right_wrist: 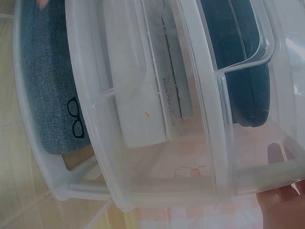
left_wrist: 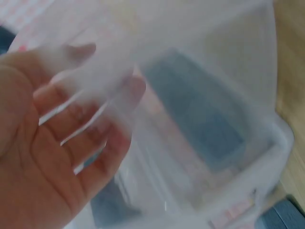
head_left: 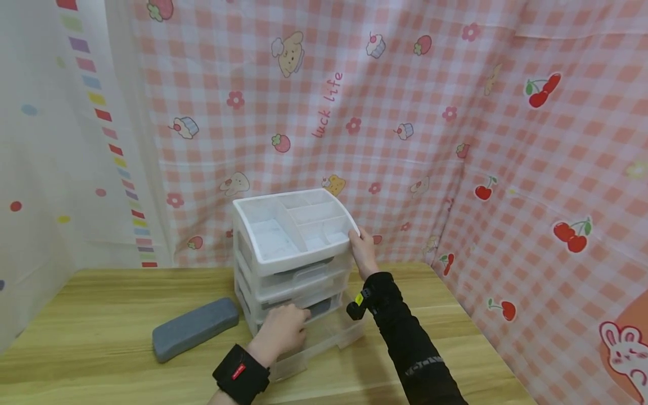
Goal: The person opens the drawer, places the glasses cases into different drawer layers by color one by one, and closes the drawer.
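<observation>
A white plastic drawer organizer (head_left: 298,261) stands on the table, its translucent bottom drawer (head_left: 329,342) pulled out. My left hand (head_left: 284,332) is over that drawer, fingers loosely bent down; in the left wrist view the palm faces the camera and nothing shows between thumb and fingers. Inside the pulled-out drawer lies a blue-grey glasses case (right_wrist: 52,90) printed with black spectacles, a fingertip close to its far end. At the top right corner, my right hand (head_left: 363,252) grips the organizer's rim. Its fingers are partly hidden in the right wrist view.
Left of the organizer, a grey glasses case (head_left: 196,329) lies on the wooden table (head_left: 101,315). A white box (right_wrist: 138,105) and a dark blue case (right_wrist: 245,90) show through other drawers. Divided compartments form the top tray (head_left: 270,228). Checked pink cloth (head_left: 304,112) hangs behind.
</observation>
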`<state>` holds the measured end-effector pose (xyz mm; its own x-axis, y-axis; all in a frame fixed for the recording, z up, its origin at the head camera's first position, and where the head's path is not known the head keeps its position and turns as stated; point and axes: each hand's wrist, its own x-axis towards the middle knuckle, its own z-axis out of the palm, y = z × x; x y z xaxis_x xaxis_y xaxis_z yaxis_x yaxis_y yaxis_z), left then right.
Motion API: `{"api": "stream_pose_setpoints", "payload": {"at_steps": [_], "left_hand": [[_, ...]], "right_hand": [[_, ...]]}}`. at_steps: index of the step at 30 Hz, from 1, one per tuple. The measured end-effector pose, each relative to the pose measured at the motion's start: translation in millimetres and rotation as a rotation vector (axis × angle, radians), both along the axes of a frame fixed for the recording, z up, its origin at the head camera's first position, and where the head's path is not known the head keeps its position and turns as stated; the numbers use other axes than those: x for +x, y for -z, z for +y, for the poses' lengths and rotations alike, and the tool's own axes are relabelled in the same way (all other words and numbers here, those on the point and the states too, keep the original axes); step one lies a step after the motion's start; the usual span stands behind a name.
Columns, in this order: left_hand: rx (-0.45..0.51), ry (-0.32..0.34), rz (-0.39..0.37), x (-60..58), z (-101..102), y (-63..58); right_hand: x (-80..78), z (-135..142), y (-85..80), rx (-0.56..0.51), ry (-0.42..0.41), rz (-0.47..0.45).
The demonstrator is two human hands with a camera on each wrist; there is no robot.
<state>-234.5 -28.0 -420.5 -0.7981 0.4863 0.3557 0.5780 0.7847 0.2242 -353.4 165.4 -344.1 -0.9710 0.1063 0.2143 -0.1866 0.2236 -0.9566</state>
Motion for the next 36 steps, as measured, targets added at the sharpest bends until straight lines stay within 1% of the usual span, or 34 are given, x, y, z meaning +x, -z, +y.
{"api": "stream_pose_setpoints", "payload": {"at_steps": [1,2,4,8,11,13,15,16,20,22,23,25,27,29,32,36], "left_hand": [[0.028,0.024,-0.066,1.9,-5.3,-4.0],[0.057,0.046,-0.117,3.8,-10.7,-7.9],[0.112,0.079,-0.189,6.7,-22.3,-14.6],[0.172,0.104,-0.279,12.1,-49.6,-25.6],[0.201,0.109,-0.344,14.2,-72.3,-29.0],[0.213,0.095,-0.371,14.7,-85.6,-29.2],[0.201,0.049,-0.347,14.3,-96.7,-26.9],[0.194,0.013,-0.329,14.0,-101.5,-25.5],[0.145,-0.195,-0.237,12.7,-117.5,-17.1],[0.116,-0.275,-0.205,12.3,-125.0,-12.3],[0.098,-0.305,-0.192,12.4,-128.7,-9.8],[0.065,-0.337,-0.176,12.3,-136.0,-4.4],[0.034,-0.360,-0.181,11.8,-142.4,0.7],[0.013,-0.381,-0.202,10.9,-147.8,5.8],[0.001,-0.398,-0.237,8.3,-153.2,12.3],[0.020,-0.416,-0.270,3.4,-156.8,18.5]], "right_hand": [[-0.3,0.4,0.0,-0.001,0.002,0.002],[-0.4,0.5,0.0,0.000,0.006,0.004],[-0.5,0.3,-0.3,-0.001,0.019,0.008],[-0.1,-0.1,-1.1,0.005,0.023,0.000],[0.2,0.2,-1.3,0.008,0.012,-0.004],[0.7,0.3,-1.5,0.003,0.008,-0.002],[1.0,0.6,-1.6,-0.002,0.010,0.004],[1.1,0.8,-1.5,-0.003,0.009,0.006],[1.1,1.0,-0.9,-0.008,0.006,0.003],[1.3,0.7,-0.7,-0.009,0.003,0.000],[1.4,0.5,-0.6,-0.011,0.002,0.000],[1.2,0.0,-0.2,-0.013,-0.001,0.002],[1.0,-0.3,0.2,-0.015,-0.005,0.005],[0.9,-0.5,0.5,-0.018,-0.007,0.007],[0.7,-0.7,0.5,-0.021,-0.004,0.006],[0.6,-1.0,-0.1,-0.020,-0.006,0.000]]}}
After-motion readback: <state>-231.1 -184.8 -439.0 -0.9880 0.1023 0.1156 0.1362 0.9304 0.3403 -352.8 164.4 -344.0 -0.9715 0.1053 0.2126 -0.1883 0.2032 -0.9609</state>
